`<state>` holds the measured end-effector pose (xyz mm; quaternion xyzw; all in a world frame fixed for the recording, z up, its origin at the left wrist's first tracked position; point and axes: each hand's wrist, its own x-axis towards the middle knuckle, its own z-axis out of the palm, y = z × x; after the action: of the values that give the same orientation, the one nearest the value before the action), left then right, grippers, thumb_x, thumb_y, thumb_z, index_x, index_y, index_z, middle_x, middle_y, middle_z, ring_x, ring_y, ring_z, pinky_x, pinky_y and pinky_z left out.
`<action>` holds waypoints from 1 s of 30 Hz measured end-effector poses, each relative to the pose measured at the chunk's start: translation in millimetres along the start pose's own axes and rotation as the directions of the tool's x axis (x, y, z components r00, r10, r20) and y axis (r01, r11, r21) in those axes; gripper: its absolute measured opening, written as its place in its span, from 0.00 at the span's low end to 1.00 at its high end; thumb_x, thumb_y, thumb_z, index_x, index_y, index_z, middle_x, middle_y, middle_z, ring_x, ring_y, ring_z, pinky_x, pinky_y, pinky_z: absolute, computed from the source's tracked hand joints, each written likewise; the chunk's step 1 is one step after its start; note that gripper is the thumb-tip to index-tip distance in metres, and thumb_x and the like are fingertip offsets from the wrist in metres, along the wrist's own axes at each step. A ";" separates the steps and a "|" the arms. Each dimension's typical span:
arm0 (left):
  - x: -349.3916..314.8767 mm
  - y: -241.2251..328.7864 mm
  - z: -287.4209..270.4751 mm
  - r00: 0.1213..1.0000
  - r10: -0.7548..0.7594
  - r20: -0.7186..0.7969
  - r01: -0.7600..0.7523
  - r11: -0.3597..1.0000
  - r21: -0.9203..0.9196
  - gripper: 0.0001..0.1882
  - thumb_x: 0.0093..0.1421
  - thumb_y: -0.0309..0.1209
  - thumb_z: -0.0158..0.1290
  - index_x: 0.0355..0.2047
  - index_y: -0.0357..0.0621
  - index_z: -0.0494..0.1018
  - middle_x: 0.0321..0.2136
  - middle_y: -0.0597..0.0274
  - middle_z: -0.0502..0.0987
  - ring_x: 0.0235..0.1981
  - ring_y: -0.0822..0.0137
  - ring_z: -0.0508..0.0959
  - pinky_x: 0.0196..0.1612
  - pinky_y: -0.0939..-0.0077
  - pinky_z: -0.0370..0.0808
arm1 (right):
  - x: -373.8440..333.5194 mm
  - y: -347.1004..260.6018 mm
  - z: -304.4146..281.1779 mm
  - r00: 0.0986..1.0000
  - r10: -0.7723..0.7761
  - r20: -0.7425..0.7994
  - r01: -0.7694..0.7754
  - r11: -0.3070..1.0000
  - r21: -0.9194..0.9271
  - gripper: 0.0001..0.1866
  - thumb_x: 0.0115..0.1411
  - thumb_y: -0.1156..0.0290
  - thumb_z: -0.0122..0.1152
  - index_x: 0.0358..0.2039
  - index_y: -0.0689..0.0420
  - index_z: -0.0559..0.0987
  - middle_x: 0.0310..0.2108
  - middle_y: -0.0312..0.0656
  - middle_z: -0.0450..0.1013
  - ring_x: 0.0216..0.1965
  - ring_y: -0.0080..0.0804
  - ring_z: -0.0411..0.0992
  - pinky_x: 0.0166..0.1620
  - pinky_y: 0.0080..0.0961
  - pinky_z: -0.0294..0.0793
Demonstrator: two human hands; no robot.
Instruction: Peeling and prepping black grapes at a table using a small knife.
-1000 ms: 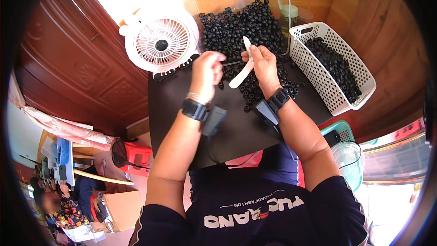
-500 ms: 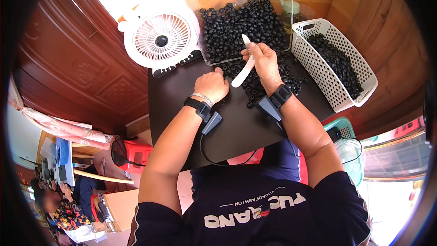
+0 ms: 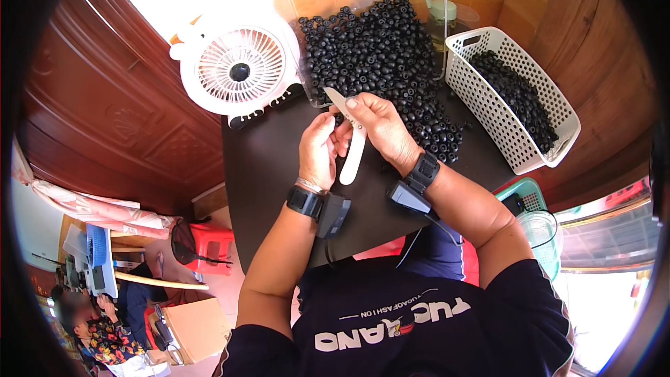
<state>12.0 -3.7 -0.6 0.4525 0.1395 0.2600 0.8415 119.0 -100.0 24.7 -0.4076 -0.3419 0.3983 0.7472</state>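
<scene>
My right fingers (image 3: 373, 107) closed around a white-handled knife (image 3: 354, 155), mid-frame, my left fingers (image 3: 320, 129) pinching a black bead (image 3: 338, 118)

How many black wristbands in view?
2: a black wristband just behind the left hand, and another just behind the right hand. Any on the person at far left are too small to tell.

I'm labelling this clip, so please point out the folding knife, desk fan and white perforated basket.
Folding knife (image 3: 354, 149): head view, on its white handle.
Desk fan (image 3: 239, 72): head view, on its dark hub.
White perforated basket (image 3: 483, 109): head view, on its left wall.
</scene>
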 end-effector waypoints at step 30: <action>-13.9 17.2 5.0 0.997 0.068 0.025 -0.067 0.997 -0.032 0.14 0.62 0.36 0.40 0.33 0.37 0.68 0.21 0.65 0.66 0.17 0.72 0.67 0.19 0.81 0.63 | -15.1 -7.9 20.1 0.971 -0.210 0.113 0.227 0.958 -0.174 0.13 0.66 0.70 0.47 0.38 0.67 0.75 0.24 0.40 0.74 0.23 0.22 0.73 0.28 0.19 0.75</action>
<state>-2.5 -7.1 16.5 0.4471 0.1092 0.2847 0.8409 97.9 -109.2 37.5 -0.4161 -0.4551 0.2981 0.7286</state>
